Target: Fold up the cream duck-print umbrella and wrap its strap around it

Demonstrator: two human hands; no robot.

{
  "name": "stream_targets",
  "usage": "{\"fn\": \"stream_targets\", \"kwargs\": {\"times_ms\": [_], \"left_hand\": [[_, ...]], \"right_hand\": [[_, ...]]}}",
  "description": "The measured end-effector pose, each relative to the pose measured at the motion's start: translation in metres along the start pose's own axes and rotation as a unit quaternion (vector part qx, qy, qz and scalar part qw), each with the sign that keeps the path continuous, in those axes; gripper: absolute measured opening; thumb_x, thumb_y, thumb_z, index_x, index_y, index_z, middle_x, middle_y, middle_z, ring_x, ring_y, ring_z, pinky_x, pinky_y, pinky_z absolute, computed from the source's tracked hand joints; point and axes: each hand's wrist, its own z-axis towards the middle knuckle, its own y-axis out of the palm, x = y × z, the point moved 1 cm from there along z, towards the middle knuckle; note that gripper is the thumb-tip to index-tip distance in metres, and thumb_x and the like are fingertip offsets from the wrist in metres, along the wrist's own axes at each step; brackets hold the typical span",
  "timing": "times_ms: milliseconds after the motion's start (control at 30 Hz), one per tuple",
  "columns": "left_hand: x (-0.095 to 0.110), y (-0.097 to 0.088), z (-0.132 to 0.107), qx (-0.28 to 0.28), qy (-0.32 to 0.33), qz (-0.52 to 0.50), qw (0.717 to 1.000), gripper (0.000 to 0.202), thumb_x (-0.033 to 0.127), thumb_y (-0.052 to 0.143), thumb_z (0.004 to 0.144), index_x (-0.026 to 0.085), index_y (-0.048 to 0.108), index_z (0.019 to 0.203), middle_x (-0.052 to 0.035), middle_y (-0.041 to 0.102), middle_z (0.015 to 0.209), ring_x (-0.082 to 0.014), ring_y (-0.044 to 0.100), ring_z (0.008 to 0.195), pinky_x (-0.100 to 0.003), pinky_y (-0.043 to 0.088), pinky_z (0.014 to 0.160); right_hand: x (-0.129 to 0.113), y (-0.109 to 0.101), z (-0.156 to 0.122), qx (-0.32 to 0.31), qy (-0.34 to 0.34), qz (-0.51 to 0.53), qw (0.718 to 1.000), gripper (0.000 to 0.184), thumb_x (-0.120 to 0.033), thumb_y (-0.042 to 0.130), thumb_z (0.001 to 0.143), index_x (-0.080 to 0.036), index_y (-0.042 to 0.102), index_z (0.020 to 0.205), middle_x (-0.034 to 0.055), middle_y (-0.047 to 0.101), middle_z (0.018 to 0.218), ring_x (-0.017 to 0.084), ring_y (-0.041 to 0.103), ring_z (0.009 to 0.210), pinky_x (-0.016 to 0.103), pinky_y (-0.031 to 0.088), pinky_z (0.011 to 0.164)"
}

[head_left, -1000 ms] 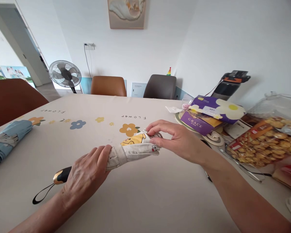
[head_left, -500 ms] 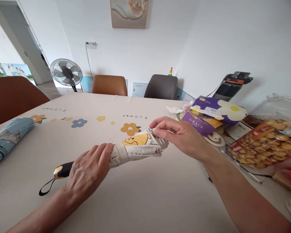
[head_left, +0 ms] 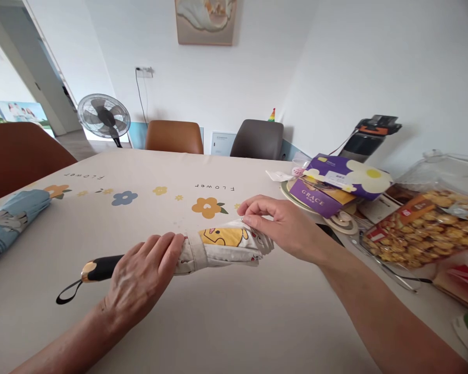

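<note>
A folded white umbrella (head_left: 222, 244) with a yellow cartoon print lies crosswise in front of me, its black handle (head_left: 103, 268) and wrist loop pointing left. My left hand (head_left: 146, 272) is wrapped round its lower part, beside the handle, next to the fabric strap (head_left: 198, 250) that circles the canopy. At the far end, my right hand (head_left: 275, 221) pinches the canopy's edge near the rib tips between thumb and fingers. Part of that end is hidden behind the right hand. A second folded umbrella, blue (head_left: 17, 221), rests on the table at the left.
The table's cloth (head_left: 234, 332) has a flower print. To the right are purple boxes (head_left: 347, 176), a bag of snacks (head_left: 432, 228), glasses (head_left: 393, 272) and a dark phone-like object (head_left: 329, 234). Chairs (head_left: 174, 136) and a fan (head_left: 104, 116) stand beyond the table.
The umbrella has tilted slightly, its handle end a little higher and its far end a little lower. My right hand has dipped slightly with it; both hands keep their hold.
</note>
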Motion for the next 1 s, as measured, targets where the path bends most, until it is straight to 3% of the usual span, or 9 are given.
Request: {"fn": "stream_targets", "kwargs": {"times_ms": [200, 367, 567, 867, 1000], "left_hand": [[0.001, 0.003, -0.002, 0.026, 0.007, -0.005, 1.000, 0.037, 0.002, 0.044, 0.080, 0.014, 0.049, 0.114, -0.0080, 0.064, 0.099, -0.0197, 0.060, 0.084, -0.029, 0.041, 0.065], [0.004, 0.005, -0.001, 0.020, 0.020, -0.006, 1.000, 0.037, -0.001, 0.045, 0.078, 0.012, 0.050, 0.113, -0.0081, 0.064, 0.099, -0.0202, 0.059, 0.085, -0.030, 0.041, 0.065], [0.003, 0.004, 0.000, 0.017, 0.014, -0.005, 1.000, 0.036, 0.000, 0.046, 0.078, 0.011, 0.050, 0.112, -0.0079, 0.064, 0.097, -0.0200, 0.058, 0.082, -0.029, 0.041, 0.064], [0.003, 0.006, -0.002, 0.012, 0.018, 0.001, 1.000, 0.038, -0.002, 0.043, 0.079, 0.012, 0.051, 0.113, -0.0076, 0.065, 0.098, -0.0197, 0.059, 0.083, -0.030, 0.040, 0.065], [0.003, 0.006, -0.001, 0.013, 0.019, 0.001, 1.000, 0.038, -0.002, 0.044, 0.078, 0.012, 0.051, 0.113, -0.0076, 0.065, 0.098, -0.0199, 0.059, 0.082, -0.030, 0.040, 0.064]], "right_hand": [[0.010, -0.013, 0.007, 0.108, 0.003, 0.120, 0.987, 0.020, -0.032, 0.053, 0.081, -0.017, 0.061, 0.070, 0.0069, 0.067, 0.095, 0.021, 0.059, 0.093, 0.034, 0.043, 0.079], [0.001, -0.019, -0.002, 0.043, -0.022, 0.016, 0.999, 0.024, -0.039, 0.054, 0.081, -0.020, 0.064, 0.072, 0.0034, 0.065, 0.103, 0.019, 0.058, 0.091, 0.032, 0.043, 0.078], [-0.007, -0.015, -0.011, -0.029, -0.048, -0.115, 0.992, 0.018, -0.029, 0.052, 0.081, -0.023, 0.065, 0.069, 0.0002, 0.061, 0.109, 0.017, 0.059, 0.085, 0.030, 0.043, 0.070], [-0.005, -0.003, -0.011, -0.052, -0.053, -0.232, 0.970, 0.019, -0.018, 0.047, 0.078, -0.019, 0.055, 0.061, 0.0024, 0.061, 0.097, 0.016, 0.055, 0.075, 0.029, 0.037, 0.064], [-0.003, 0.000, -0.010, -0.039, -0.037, -0.185, 0.981, 0.020, -0.018, 0.046, 0.078, -0.018, 0.049, 0.058, 0.0026, 0.061, 0.096, 0.015, 0.054, 0.072, 0.030, 0.036, 0.062]]}}
